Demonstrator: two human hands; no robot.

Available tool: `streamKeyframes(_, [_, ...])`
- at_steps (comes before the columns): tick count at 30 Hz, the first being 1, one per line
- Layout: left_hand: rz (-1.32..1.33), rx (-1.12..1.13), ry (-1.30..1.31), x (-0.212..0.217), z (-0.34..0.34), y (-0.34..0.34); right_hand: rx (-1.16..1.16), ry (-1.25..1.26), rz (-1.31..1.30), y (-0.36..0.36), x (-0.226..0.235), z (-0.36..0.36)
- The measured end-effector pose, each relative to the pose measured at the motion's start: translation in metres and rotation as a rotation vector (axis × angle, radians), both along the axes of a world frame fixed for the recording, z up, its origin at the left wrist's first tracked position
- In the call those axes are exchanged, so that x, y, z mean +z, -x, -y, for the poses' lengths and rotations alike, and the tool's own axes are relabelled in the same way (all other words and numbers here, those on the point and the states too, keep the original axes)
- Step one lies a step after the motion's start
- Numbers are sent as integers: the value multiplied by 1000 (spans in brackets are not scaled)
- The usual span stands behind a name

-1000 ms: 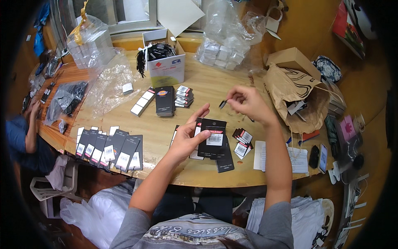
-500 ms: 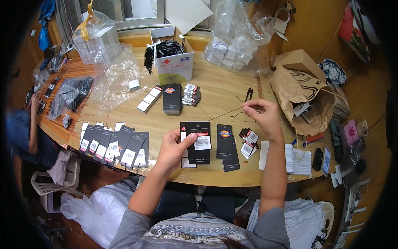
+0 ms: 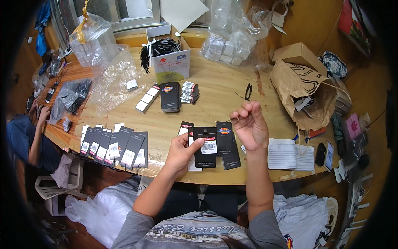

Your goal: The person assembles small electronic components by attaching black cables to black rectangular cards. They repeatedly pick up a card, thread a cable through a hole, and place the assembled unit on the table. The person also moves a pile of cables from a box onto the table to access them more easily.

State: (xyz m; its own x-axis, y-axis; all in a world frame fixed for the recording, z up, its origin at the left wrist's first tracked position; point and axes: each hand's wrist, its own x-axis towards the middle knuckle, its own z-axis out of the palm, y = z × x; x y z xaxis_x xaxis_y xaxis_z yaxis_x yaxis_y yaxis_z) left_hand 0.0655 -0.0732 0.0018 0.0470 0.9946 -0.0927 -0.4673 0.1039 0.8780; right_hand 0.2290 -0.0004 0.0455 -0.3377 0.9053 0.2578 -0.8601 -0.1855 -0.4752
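Observation:
My left hand [image 3: 179, 152] pinches a black hang tag [image 3: 205, 161] between thumb and fingers, with a small white barcode card [image 3: 209, 146] lying on its face. Close to the tag's top, my right hand [image 3: 253, 129] has its fingers curled together on a thin dark string [image 3: 223, 121]; the string's far end is hard to make out. Under and left of the held tag lies a tag with white panels [image 3: 185, 127]. To its right, a black tag with a coloured emblem [image 3: 224, 143] overlaps another black tag [image 3: 232, 162]. My right forearm mostly hides the small barcode cards.
Finished-looking black tags [image 3: 132, 151] fan out at left. Stacked black tags [image 3: 170, 101], small cards [image 3: 189, 93] and a box [image 3: 176, 68] of black strings stand behind. Snips [image 3: 248, 91], a notebook [image 3: 286, 154], a phone [image 3: 328, 155] and a paper bag [image 3: 298, 89] lie right. Another person [image 3: 29, 137] works at far left.
My right hand has come nearer to the held tag and its wrist has turned. The stretched string now shows much shorter. My left hand and tag have shifted slightly right in view.

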Motion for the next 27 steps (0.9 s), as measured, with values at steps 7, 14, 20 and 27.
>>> streamKeyframes(7, [60,126,-65,-1,-4,-1,-298,-188,358,6,7,17])
streamKeyframes(14, [65,248,-147,5,-6,0,-321,-240,926,27,14,38])
streamKeyframes(20, [-130,429,-206,13,-3,-1,-412,-378,1036,34,-4,36])
streamKeyframes(27, [-311,474,-305,14,2,-3,-261,-280,962,36,-8,35])
